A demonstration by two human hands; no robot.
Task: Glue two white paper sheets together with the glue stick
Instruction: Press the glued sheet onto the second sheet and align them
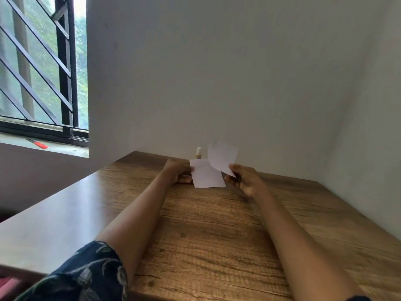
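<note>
Pale grey plaster wall (217,72): smooth, matte, fills bkgd.
Brown wood-grain rectangular table (206,235): rough streaked texture, far edge against wall.
Black metal window grille w/ diagonal bars (43,61): upper left, green foliage behind.
Dark blue floral-print fabric sleeve (86,276): on left arm, lower left.
Flat white rectangular paper sheet (207,175): lies on table btwn both hands, thin, crisp edges.
Curled white paper sheet (221,157): raised off table, bowed, above and right of flat sheet, overlapping its far right corner in view.
Right hand (243,180): fingers and thumb pinch curled sheet's lower corner.
Left hand (176,172): fingers curled, fingertips at flat sheet's left edge, seem to pinch it.
Orange-red slim object (40,145): on window sill, kind unclear.
Small white-capped yellow-labelled glue stick (198,153): cylindrical, upright, just behind flat sheet, near wall, apart from both hands.
</note>
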